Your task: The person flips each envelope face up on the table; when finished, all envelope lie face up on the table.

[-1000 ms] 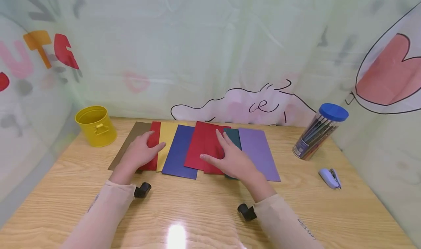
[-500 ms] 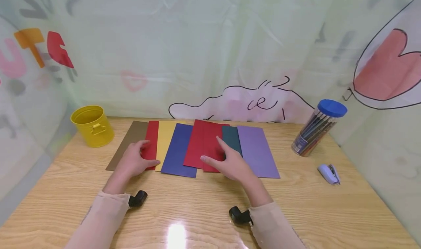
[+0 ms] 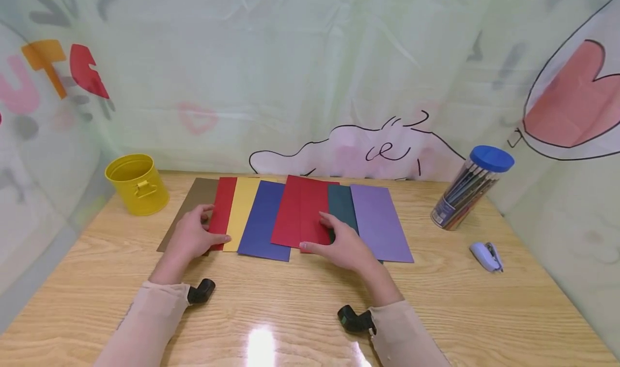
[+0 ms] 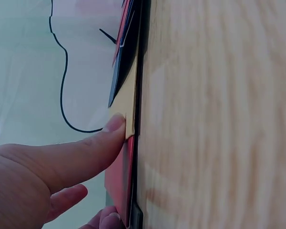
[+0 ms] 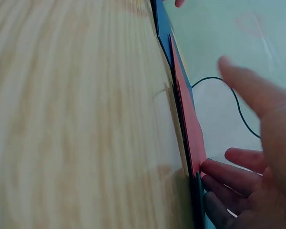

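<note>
Two hands have slid back to the sheets' near edges: I see my left hand [image 3: 194, 237] flat on the narrow red sheet [image 3: 222, 210], my right hand [image 3: 345, 243] spread over the wide red sheet [image 3: 301, 211], gripping nothing.

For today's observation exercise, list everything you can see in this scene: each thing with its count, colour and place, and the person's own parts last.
paper sheets: eight, fanned and overlapping mid-table; left to right brown, red, yellow, blue, two red, dark green, purple
bucket: one, yellow, far left of the table
pencil tub: one, clear with a blue lid, leaning at the far right
stapler: one, pale lilac, right side, nearer than the tub
table: one, light wood
curtain: pale green, printed with shapes, behind and at both sides
wrist cameras: two, black, one on each wrist
left hand: on the near ends of the brown and red sheets
right hand: on the near ends of the red and green sheets
</note>
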The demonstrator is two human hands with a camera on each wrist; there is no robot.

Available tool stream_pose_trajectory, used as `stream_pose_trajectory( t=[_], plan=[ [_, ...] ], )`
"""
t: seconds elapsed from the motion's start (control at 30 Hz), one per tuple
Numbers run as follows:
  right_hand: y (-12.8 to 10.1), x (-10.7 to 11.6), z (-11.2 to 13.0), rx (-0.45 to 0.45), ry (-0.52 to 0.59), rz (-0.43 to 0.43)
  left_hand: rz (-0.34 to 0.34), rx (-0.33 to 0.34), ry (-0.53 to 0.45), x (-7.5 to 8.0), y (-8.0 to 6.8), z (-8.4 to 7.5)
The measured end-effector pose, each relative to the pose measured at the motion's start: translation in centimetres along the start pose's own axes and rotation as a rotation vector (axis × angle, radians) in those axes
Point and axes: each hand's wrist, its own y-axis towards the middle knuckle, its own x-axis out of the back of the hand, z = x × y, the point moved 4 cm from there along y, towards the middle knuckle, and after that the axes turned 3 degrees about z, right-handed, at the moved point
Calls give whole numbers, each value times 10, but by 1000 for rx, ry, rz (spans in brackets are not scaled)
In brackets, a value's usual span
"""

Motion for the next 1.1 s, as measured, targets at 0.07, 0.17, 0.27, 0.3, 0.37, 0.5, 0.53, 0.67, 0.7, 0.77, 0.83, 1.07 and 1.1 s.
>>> stream_pose_trajectory(
  t=[0.07, 0.17, 0.27, 0.3, 0.37, 0.5, 0.53, 0.67, 0.7, 0.77, 0.83, 1.07, 1.1],
  plan=[
    [0, -1, 0, 13, -29, 0, 10, 8, 5, 0, 0, 0],
    [0, -2, 0, 26, -62, -3, 30, 17, 14, 0, 0, -1],
    [0, -3, -1, 23, -84, -5, 40, 37, 21, -1, -2, -3],
    [0, -4, -2, 22, -87, -6, 38, 44, 26, -1, -3, -4],
    [0, -5, -2, 22, -87, -8, 29, 52, 46, -2, -4, -5],
    [0, -5, -2, 21, -82, -11, 21, 66, 87, -2, -6, -7],
    [1, -6, -2, 20, -83, -10, 23, 65, 95, -1, -6, -6],
    [1, -5, -2, 20, -82, -4, 23, 50, 93, 8, -4, 1],
    [1, -5, -2, 22, -81, -2, 22, 48, 89, 12, -4, 4],
    [1, -5, -1, 26, -80, 1, 25, 52, 80, 20, -5, 11],
    [1, -5, 0, 28, -78, 2, 38, 70, 70, 28, -7, 19],
    [0, -4, 1, 27, -71, 4, 100, 166, 20, 51, -15, 40],
    [0, -4, 1, 26, -70, 4, 104, 179, 17, 52, -16, 42]
  ],
)
